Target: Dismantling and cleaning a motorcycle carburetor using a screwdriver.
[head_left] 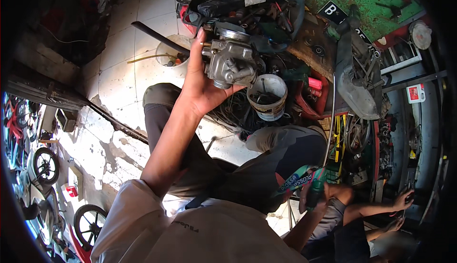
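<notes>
Held up before me in my left hand (202, 91) is a grey metal carburetor (232, 58), its round mouth at the top. The palm and fingers support it from below, and the thumb stands along its left side. A black rubber hose (159, 38) reaches out to the left, passing behind the thumb; I cannot tell where its near end joins. Low on the right, my right hand (320, 207) is closed around the green handle of a screwdriver (314, 189). Its long thin shaft points upward, well apart from the carburetor.
A white bucket (267, 114) with small parts stands just right of the carburetor. Beyond are a heaped tool tray (297, 17), a red bin (304, 102) and a grey metal tray (354, 94) of tools. Another person's hands (402, 201) show at lower right. Motorcycle wheels (46, 164) stand at left.
</notes>
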Available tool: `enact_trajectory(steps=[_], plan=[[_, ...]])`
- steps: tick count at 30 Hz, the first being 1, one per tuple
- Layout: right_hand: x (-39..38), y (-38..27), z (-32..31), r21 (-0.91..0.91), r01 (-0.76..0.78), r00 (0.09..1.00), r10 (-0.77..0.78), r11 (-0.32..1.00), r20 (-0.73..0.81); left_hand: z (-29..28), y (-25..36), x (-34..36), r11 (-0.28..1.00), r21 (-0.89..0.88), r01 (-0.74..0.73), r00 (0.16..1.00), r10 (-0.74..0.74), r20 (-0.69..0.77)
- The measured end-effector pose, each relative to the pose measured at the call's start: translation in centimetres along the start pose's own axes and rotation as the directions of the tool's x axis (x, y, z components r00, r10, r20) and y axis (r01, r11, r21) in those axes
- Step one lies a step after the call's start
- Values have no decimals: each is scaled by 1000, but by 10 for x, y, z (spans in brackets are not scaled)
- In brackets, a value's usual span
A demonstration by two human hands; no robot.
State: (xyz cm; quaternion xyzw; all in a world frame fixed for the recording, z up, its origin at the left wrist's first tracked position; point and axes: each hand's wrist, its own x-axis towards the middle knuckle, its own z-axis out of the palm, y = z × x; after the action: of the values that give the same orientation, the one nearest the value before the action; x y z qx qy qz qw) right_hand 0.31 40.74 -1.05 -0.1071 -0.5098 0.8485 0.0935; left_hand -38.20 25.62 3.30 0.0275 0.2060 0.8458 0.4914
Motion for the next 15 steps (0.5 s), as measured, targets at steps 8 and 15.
enact_trajectory(steps=[8, 15], plan=[[69, -6, 77, -472, -93, 980, -2, 876, -197, -34, -2, 22, 968, -204, -148, 986, 130, -102], [67, -79, 54, -488, -107, 944, -66, 866, -324, -44, 17, 9, 964, -221, -151, 989, 144, -44]])
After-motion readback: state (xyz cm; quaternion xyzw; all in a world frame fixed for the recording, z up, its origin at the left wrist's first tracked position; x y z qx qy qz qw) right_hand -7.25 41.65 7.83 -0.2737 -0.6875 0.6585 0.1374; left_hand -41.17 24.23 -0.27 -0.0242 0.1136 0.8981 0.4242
